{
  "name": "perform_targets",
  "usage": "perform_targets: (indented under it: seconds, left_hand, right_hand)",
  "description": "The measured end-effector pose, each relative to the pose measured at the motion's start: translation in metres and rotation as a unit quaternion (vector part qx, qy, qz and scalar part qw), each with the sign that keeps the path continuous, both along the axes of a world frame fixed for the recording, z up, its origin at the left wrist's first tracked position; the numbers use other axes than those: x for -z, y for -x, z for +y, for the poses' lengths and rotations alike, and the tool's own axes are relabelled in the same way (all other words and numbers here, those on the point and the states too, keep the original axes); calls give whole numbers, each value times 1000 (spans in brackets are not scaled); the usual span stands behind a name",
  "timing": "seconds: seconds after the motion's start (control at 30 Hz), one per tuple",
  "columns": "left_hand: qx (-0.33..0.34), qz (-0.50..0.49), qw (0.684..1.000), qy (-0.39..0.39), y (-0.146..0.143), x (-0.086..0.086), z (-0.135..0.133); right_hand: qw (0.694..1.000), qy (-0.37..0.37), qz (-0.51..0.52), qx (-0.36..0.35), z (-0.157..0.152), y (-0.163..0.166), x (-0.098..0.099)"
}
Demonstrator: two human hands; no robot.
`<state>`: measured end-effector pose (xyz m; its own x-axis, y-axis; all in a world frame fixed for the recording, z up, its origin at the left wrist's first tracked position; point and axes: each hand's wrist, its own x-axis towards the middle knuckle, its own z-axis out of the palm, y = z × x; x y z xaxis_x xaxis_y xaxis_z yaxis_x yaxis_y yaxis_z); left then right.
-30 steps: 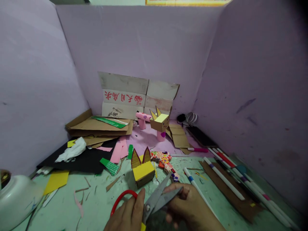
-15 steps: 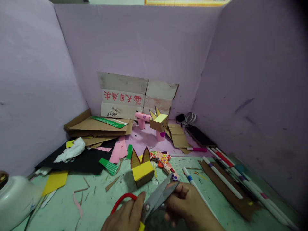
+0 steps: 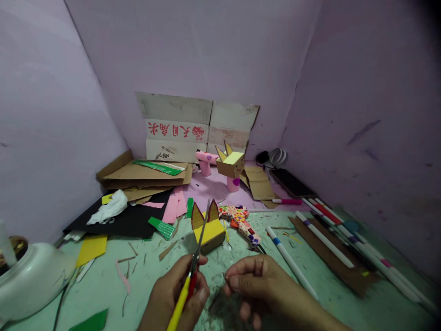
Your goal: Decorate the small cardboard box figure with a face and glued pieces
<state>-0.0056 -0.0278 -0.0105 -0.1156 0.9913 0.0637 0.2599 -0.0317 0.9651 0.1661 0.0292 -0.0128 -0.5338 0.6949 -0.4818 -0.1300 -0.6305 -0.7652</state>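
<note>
Head view: left hand (image 3: 179, 294) low at the near edge of the pale green tabletop (image 3: 144, 285), grip closed around the yellow-and-red handles of a pair of grey-bladed scissors (image 3: 193, 271). Blades together, pointing up and away, tips in line with the small yellow-topped cardboard box with two pointed brown ears (image 3: 206, 227). Right hand (image 3: 262, 287) just right of the scissors, fingers curled, thumb and forefinger pinched together near the blades; whatever sits in that grip too small to make out. Box standing just beyond the scissors on the tabletop, apart from both hands. Just right of the box, a glue gun wrapped in spotted multicoloured paper (image 3: 239, 220); further right, a long white marker with a blue band (image 3: 292, 262) and a row of more white markers (image 3: 344, 239). Left of the box, a sheet of black paper (image 3: 131, 223) bearing a crumpled white tissue (image 3: 108, 211). Far left, near edge, a rounded white plastic container (image 3: 32, 280). Behind the box, a second eared cardboard box on a pink stand (image 3: 230, 165), before a folded white carton with red lettering (image 3: 179, 131).
</note>
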Motion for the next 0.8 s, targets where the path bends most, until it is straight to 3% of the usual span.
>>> perform_targets:
  seconds: [0.37, 0.5, 0.8]
  left_hand:
    - [-8, 10, 1000, -16, -3, 1, 0]
    - [-62, 83, 995, -10, -6, -1, -1]
    - [-153, 146, 973, -88, 1, -12, 3]
  right_hand:
    - [999, 43, 14, 8, -1, 1, -1]
    - [999, 46, 15, 17, -1, 1, 0]
    - [999, 43, 5, 16, -1, 2, 0]
